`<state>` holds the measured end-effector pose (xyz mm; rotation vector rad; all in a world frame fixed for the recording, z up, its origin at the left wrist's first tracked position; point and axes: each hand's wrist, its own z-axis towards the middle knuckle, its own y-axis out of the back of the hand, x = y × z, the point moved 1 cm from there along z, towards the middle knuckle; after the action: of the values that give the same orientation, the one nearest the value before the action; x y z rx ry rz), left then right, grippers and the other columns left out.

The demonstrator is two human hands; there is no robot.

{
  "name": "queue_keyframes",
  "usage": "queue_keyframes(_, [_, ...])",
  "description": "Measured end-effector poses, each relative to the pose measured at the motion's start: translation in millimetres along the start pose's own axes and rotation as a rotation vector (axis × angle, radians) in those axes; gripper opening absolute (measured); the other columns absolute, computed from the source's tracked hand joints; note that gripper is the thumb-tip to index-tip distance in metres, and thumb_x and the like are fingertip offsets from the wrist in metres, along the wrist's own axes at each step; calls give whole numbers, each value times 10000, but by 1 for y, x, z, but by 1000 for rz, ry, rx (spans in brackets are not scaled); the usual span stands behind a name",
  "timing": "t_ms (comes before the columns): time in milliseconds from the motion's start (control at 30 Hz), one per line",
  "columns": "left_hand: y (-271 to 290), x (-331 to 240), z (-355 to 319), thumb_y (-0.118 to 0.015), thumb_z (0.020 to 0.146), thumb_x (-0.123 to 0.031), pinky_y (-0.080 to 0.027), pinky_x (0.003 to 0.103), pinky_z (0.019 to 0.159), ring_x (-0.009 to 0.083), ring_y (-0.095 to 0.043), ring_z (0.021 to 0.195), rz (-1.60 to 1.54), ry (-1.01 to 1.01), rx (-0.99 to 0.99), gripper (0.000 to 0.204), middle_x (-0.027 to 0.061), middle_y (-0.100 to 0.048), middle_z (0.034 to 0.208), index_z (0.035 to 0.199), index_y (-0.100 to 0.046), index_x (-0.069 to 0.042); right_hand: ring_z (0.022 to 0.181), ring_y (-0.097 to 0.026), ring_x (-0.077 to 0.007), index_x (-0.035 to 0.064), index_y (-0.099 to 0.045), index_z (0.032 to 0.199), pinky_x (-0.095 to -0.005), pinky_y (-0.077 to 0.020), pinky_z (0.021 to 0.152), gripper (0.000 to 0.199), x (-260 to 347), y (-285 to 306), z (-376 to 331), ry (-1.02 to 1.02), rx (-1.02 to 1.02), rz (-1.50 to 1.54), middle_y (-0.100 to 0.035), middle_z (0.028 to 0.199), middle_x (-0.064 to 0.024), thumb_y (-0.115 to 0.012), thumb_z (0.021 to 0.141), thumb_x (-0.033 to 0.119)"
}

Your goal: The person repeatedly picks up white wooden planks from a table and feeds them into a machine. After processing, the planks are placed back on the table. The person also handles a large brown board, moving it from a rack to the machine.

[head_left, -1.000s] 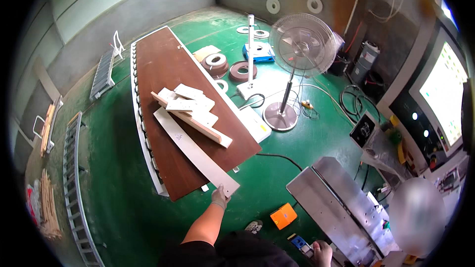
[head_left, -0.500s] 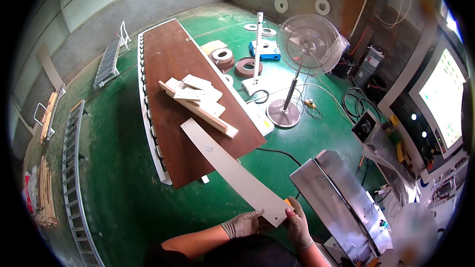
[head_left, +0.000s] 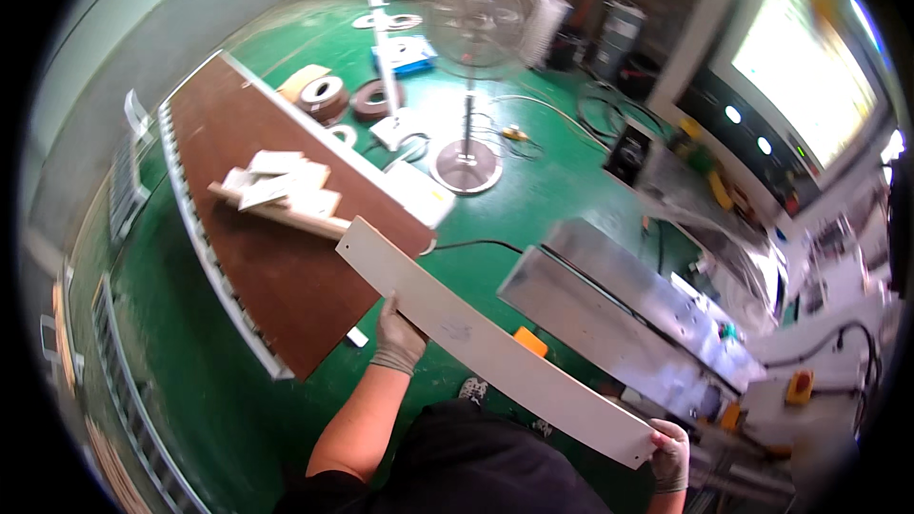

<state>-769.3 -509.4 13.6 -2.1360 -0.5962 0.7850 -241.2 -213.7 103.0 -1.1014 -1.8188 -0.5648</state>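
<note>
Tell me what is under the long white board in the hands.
Beyond its edge, part of an orange object and green floor show. The long white board covers the rest of the object, the fingertips of the left hand, and whatever lies directly beneath.

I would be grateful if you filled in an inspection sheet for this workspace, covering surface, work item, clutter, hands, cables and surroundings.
Surface: brown-topped table, with smaller pale boards piled on it.
Job's things: one long pale board, held slantwise; a small hole near each end and faint marks near its middle.
Clutter: rolls and an orange object on the green floor.
Hands: left hand grips the board's near edge, left of its middle; right hand grips its right end.
Cables: a dark cable runs along the floor between table and metal bench.
Surroundings: pedestal fan behind the table; lit screen at right.
</note>
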Motion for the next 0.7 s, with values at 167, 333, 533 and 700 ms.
queue_keyframes(167, [-101, 101, 4, -513, 1152, -382, -504, 490, 1144, 276, -584, 1360, 254, 213, 138, 479, 100, -600, 1460, 1508, -495, -61, 982, -696, -198, -77, -773, 1124, -337, -529, 882, 518, -27, 54, -108, -234, -100, -327, -772, 1059, -124, -866, 793, 311])
queue_keyframes(333, [-135, 241, -44, -591, 1122, -374, -506, 465, 1148, 261, -613, 1309, 479, 495, 469, 511, 94, -633, 1383, 1511, -492, -57, 936, -681, -183, -14, -780, 1138, -347, -545, 865, 506, -141, 37, -169, -421, -139, -516, -749, 956, -89, -718, 992, 467])
queue_keyframes(533, [-125, 356, -91, -549, 1153, -271, -548, 362, 1000, 195, -677, 1129, 1234, 655, 889, 363, 102, -712, 1218, 1360, -588, 26, 706, -608, -291, -26, -668, 805, -445, -485, 679, 666, -252, -31, -258, -296, -684, -551, -596, 733, -176, -667, 973, 618])
queue_keyframes(700, [-68, 424, -77, -493, 1169, -333, -591, 379, 864, 200, -707, 963, 1259, 952, 934, 389, 110, -725, 1073, 1304, -608, 13, 754, -671, -429, -4, -681, 763, -509, -500, 694, 647, -264, -60, -286, -395, -786, -584, -655, 762, -237, -608, 1002, 593])
